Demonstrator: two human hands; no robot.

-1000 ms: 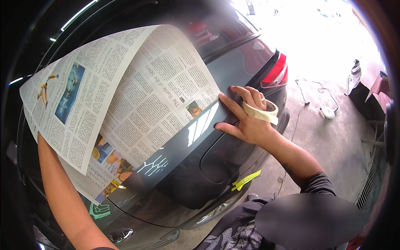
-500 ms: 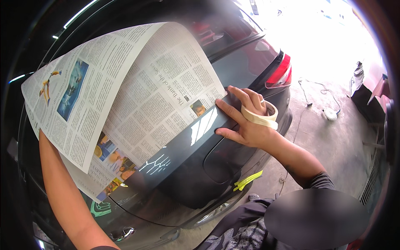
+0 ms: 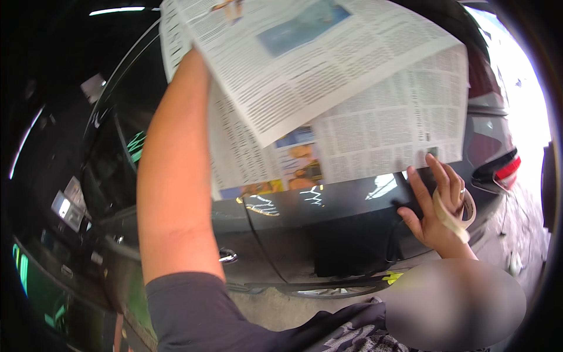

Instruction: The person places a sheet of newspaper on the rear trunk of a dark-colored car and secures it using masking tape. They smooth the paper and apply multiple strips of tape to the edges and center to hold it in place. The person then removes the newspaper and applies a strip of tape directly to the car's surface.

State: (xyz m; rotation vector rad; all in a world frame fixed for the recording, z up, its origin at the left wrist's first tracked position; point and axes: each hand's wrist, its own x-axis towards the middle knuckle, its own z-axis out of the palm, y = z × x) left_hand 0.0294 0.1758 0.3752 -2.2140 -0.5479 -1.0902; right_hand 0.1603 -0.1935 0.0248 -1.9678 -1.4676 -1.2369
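Across the upper side of the dark car, the paper lies with its lower edge running from above the door handle to a corner short of the tail light, one layer flopped forward over another so that a loose corner hangs near the middle. The left arm reaches up behind that front layer; the left hand is hidden there, so whether it is spread or clamped on a sheet I cannot tell. The right hand is at the paper's lower right, its fingers apart and the thumb well clear of them, nothing pinched between; the tips meet or overlap the edge, though how hard they press does not show. The tape, a pale roll, hangs around the outer side of that hand; which fingers pass through it is hard to make out. I take the step in hand to be setting the paper's edge along the car, with no strip of tape visible on that edge. The next move seems to call for steadying the right corner, smoothing the folded layer, and bringing the tape to the edge without letting the sheet slip.
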